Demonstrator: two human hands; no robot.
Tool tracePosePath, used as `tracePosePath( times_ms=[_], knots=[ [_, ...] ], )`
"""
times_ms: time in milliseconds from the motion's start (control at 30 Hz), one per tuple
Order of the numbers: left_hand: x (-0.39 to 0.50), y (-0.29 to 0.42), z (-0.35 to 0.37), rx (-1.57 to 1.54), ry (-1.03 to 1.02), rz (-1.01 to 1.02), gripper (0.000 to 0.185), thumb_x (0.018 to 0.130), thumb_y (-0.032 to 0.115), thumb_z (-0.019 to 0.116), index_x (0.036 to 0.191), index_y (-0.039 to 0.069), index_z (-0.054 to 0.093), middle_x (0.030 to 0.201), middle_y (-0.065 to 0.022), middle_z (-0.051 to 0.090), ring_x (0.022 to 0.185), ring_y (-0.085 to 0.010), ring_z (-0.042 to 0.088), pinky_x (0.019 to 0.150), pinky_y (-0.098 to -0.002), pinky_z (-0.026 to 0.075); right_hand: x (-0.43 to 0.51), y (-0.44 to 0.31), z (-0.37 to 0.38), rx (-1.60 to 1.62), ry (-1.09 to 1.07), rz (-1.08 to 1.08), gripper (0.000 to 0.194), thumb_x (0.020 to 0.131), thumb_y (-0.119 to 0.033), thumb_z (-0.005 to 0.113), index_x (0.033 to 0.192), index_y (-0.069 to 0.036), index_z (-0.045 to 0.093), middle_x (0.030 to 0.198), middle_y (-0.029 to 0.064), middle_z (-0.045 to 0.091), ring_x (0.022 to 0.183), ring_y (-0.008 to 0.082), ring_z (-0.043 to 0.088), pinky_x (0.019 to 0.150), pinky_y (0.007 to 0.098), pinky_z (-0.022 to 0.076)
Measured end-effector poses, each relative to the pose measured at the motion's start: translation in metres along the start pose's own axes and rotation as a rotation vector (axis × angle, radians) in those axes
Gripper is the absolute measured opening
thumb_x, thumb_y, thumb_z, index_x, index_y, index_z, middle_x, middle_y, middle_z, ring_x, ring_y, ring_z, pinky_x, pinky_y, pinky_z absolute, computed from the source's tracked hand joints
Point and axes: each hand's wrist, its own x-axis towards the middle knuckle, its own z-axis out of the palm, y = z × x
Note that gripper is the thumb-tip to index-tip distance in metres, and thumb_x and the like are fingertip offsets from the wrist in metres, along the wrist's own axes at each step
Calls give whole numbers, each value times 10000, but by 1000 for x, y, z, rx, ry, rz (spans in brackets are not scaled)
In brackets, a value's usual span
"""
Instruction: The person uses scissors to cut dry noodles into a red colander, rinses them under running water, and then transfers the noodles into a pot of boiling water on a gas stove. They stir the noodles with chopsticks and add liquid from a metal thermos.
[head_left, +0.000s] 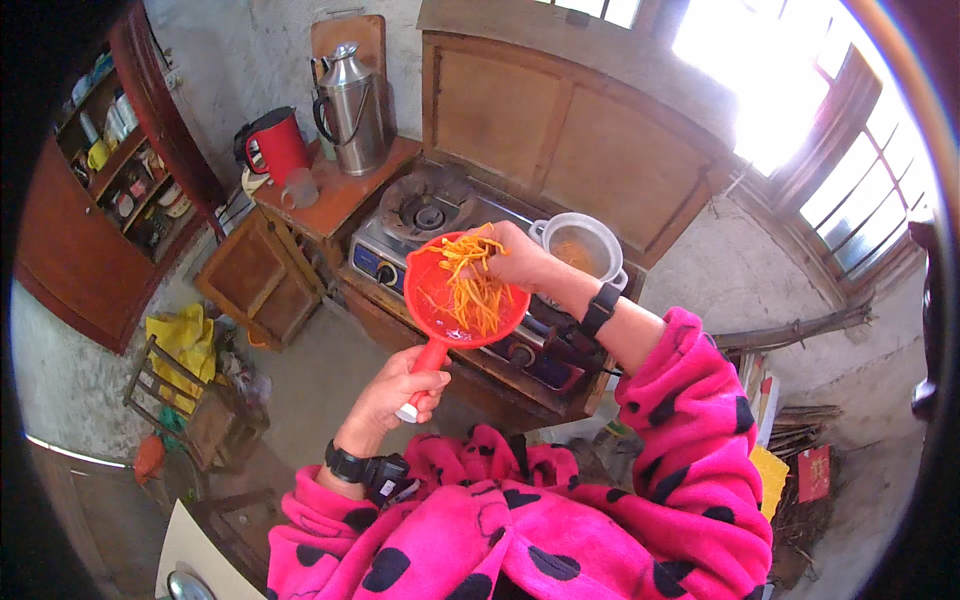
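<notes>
My left hand grips the handle of a red plastic ladle, tilted over the front of a gas stove. Above the ladle's bowl my right hand holds a bunch of orange-yellow strands, which look like shredded vegetable or dried flowers; they hang down into the bowl. Beyond my right wrist, a light-metal two-handled pot stands on the stove's right side with more orange strands inside. The left burner has no pot on it.
A steel thermos jug, a red pitcher and a clear mug stand on a wooden side table. Below it a cabinet door hangs open. A wooden chair with bags is at left; branches lean at right.
</notes>
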Motion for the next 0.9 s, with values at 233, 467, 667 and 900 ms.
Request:
tracePosePath(
  times_ms=[233,467,667,900],
  knots=[
    [10,12,6,6,-41,10,245,865,44,631,1067,23,494,613,-16,472,410,-107,446,367,-261,375,2,-18,-27,-30,30,-83,254,813,17,710,1066,4,684,961,34,711,876,118,646,799,284,527],
    [21,20,17,25,-75,3,229,871,49,628,1058,23,499,604,-8,462,420,-93,441,372,-254,374,-10,-35,-48,8,55,-141,260,818,52,656,1073,9,682,965,49,711,890,121,643,815,282,524],
    [32,24,25,32,-61,-22,221,870,44,623,1055,23,506,609,-2,465,427,-80,435,374,-252,376,-16,-40,-65,-2,122,-176,239,829,47,650,1062,8,682,966,46,709,889,121,643,815,282,523],
    [47,22,26,32,-57,-21,230,868,39,620,1067,17,507,609,-7,462,422,-88,429,368,-252,372,-34,-48,-121,166,234,-210,198,818,9,685,1016,7,675,968,49,702,894,141,659,814,280,524]
  ],
)
